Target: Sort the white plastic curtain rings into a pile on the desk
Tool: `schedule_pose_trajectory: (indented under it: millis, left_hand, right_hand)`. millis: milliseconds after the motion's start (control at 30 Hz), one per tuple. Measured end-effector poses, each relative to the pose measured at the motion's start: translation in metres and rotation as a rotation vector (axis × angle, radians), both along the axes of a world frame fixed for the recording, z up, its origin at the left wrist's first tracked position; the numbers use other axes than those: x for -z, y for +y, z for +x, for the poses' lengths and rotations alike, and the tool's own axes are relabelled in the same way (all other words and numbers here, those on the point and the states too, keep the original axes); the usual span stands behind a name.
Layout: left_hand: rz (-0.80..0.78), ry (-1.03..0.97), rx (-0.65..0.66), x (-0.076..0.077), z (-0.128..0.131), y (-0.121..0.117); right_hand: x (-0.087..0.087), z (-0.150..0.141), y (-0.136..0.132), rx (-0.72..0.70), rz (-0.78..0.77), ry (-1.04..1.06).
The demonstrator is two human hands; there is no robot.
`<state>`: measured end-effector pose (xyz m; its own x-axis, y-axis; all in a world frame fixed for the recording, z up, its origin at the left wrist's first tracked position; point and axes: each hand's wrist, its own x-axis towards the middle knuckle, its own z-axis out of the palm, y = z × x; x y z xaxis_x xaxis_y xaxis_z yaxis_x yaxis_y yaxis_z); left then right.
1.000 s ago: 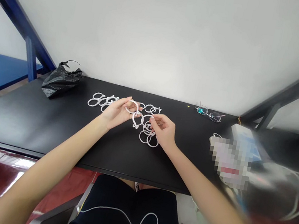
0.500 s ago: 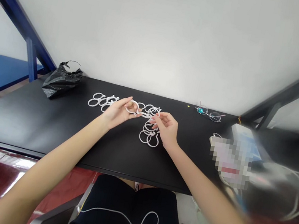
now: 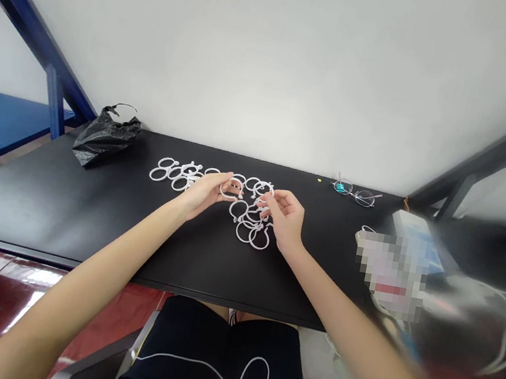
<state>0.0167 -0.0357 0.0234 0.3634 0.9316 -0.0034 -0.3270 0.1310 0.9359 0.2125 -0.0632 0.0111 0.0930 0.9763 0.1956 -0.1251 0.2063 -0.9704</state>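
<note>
White plastic rings with small end tabs, like curtain rings, lie in a loose spread on the black table. My left hand (image 3: 207,194) pinches one curtain ring (image 3: 230,197) by its left side, above the table. Facing it, my right hand (image 3: 284,218) has its thumb and fingertips closed on another curtain ring (image 3: 266,183). Below and between the hands is a group of rings (image 3: 257,247), some overlapping. More rings (image 3: 158,173) lie to the left, partly hidden behind my left hand. Whether the two held rings touch, I cannot tell.
A crumpled black plastic bag (image 3: 106,136) sits at the back left of the black table (image 3: 201,259). Eyeglasses (image 3: 354,193) lie at the back right. Further right are a white box (image 3: 415,238), a blurred-out phone-like item and a clear plastic bag. A white cable (image 3: 184,357) crosses my lap.
My left hand has shifted slightly right, and its ring now stands more face-on. A ring shows below it, between the hands. My right hand has barely moved.
</note>
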Motion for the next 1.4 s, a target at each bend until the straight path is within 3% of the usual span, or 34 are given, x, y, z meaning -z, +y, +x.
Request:
schedule_pose_trajectory:
  millis: [300,633,733,867,1000,1167,1400]
  left_hand:
    - [0.006,0.112,-0.024,0.0,0.005,-0.003]
    - [-0.061,-0.002,-0.246,0.006,-0.004,0.007]
    - [-0.069,-0.024,-0.213,0.006,-0.005,0.007]
    - [-0.093,-0.006,-0.076,0.006,0.0,0.004]
    - [-0.152,-0.005,0.029,0.009,0.008,0.0]
    - [-0.171,0.016,0.041,0.013,0.014,-0.001]
    - [-0.129,0.035,0.004,0.017,0.01,0.002]
  right_hand:
    - [0.008,0.004,0.005,0.017,0.046,-0.115]
    - [0.013,0.004,0.003,0.022,0.142,-0.393]
    - [0.011,0.003,0.002,0.028,0.15,-0.38]
    - [0.009,0.002,-0.003,-0.048,0.183,-0.341]
    - [0.01,0.0,-0.006,-0.122,0.27,-0.445]
    - [0.013,0.0,-0.006,-0.108,0.27,-0.563]
    - [0.013,0.001,-0.006,-0.042,0.35,-0.544]
